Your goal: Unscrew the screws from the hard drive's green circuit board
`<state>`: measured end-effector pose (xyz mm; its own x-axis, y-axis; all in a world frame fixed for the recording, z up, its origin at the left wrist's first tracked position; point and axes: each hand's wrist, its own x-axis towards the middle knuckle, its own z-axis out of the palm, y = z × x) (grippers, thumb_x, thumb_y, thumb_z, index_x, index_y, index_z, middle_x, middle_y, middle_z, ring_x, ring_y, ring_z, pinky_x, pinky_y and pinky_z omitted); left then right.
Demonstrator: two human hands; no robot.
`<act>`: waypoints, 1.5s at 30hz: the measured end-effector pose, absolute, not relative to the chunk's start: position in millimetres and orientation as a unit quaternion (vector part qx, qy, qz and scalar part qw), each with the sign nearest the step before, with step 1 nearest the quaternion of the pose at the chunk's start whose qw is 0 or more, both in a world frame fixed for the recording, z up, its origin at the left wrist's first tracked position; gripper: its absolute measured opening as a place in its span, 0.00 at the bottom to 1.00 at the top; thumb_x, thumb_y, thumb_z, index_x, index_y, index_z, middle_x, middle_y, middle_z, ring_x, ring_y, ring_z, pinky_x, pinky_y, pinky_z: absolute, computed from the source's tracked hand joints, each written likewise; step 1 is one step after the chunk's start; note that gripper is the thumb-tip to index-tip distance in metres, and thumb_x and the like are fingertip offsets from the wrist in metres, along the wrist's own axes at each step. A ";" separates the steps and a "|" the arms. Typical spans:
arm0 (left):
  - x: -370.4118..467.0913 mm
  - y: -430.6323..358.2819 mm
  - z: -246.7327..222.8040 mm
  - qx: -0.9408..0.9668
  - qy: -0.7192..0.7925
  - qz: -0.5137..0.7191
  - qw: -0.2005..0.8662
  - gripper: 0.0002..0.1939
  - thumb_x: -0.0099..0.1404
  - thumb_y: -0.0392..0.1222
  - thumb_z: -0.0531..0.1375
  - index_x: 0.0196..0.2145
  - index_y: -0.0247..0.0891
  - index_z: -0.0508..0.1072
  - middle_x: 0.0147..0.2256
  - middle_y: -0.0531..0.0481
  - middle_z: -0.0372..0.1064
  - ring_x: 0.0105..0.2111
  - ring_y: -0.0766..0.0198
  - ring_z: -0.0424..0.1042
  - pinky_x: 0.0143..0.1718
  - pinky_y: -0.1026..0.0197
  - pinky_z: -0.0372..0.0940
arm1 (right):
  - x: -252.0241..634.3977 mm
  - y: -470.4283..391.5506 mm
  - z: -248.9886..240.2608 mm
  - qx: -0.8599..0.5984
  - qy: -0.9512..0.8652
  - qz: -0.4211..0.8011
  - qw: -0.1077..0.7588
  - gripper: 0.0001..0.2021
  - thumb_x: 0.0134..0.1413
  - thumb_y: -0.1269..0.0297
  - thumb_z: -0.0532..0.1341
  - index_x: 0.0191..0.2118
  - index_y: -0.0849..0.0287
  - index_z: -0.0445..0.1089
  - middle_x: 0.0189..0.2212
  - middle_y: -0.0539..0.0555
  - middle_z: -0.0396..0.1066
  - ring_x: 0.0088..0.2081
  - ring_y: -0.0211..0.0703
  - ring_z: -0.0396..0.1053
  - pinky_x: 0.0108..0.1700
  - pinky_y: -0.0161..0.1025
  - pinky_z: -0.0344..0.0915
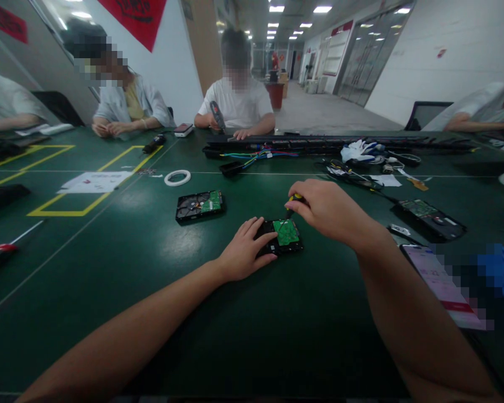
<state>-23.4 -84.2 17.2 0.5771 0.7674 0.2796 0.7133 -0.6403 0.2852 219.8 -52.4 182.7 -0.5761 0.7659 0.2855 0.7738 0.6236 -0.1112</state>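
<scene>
A hard drive (293, 236) lies on the green table with its green circuit board facing up. My left hand (244, 249) holds it down from the left, thumb along the near edge and fingers over the top and far side. In my right hand (319, 207) is a screwdriver (296, 198) with a yellow and black handle, closed in the fingers. It points down at the far part of the circuit board; whether the tip sits in a screw is too small to tell. A second hard drive (200, 205) rests beyond my left hand, touched by neither hand.
A white tape ring (177, 178) and paper (93, 182) lie farther left, a red-handled screwdriver (2, 254) at the left edge. On the right are another hard drive (429, 218), a phone (441, 285) and cables (348, 172). Several people sit around the table.
</scene>
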 end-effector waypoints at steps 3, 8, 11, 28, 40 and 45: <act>-23.0 -85.1 18.7 0.885 0.418 0.192 0.071 0.31 0.75 0.58 0.63 0.70 0.48 0.66 0.77 0.39 0.45 0.76 0.36 0.45 0.74 0.31 0.51 | 218.9 -53.2 183.0 -0.452 -0.880 -0.034 0.143 0.12 0.70 0.56 0.63 0.41 0.58 0.77 0.36 0.57 0.80 0.37 0.48 0.74 0.40 0.42 0.61; -22.6 -85.8 19.7 0.885 0.421 0.189 0.071 0.30 0.76 0.58 0.62 0.70 0.48 0.66 0.77 0.39 0.45 0.77 0.36 0.44 0.74 0.31 0.50 | 215.1 -53.8 183.0 -0.454 -0.877 -0.053 0.146 0.17 0.70 0.50 0.62 0.38 0.58 0.78 0.34 0.57 0.80 0.36 0.47 0.74 0.39 0.42 0.61; -22.8 -85.1 18.5 0.885 0.421 0.186 0.073 0.31 0.76 0.58 0.62 0.71 0.49 0.65 0.77 0.40 0.44 0.77 0.36 0.44 0.73 0.30 0.50 | 214.6 -53.7 183.8 -0.443 -0.884 -0.044 0.144 0.15 0.71 0.53 0.62 0.41 0.58 0.79 0.37 0.58 0.81 0.39 0.49 0.76 0.43 0.44 0.64; -23.1 -84.8 17.5 0.886 0.421 0.183 0.067 0.31 0.76 0.59 0.62 0.71 0.48 0.66 0.77 0.38 0.44 0.77 0.34 0.44 0.73 0.30 0.50 | 215.5 -55.8 184.1 -0.378 -0.911 0.024 0.162 0.13 0.73 0.63 0.57 0.48 0.61 0.78 0.46 0.60 0.81 0.48 0.52 0.76 0.53 0.46 0.67; -23.8 -83.9 17.7 0.885 0.421 0.183 0.072 0.31 0.76 0.59 0.62 0.71 0.49 0.65 0.77 0.40 0.44 0.77 0.35 0.44 0.73 0.30 0.51 | 222.5 -55.8 178.8 -0.399 -0.906 0.016 0.142 0.17 0.67 0.74 0.56 0.56 0.61 0.76 0.54 0.63 0.80 0.54 0.57 0.76 0.56 0.49 0.69; -24.3 -83.8 16.3 0.886 0.418 0.187 0.069 0.31 0.76 0.58 0.62 0.71 0.49 0.65 0.77 0.39 0.44 0.76 0.36 0.45 0.74 0.31 0.50 | 221.8 -56.6 179.2 -0.397 -0.907 0.002 0.137 0.19 0.65 0.76 0.55 0.56 0.63 0.76 0.54 0.64 0.79 0.56 0.57 0.76 0.58 0.49 0.69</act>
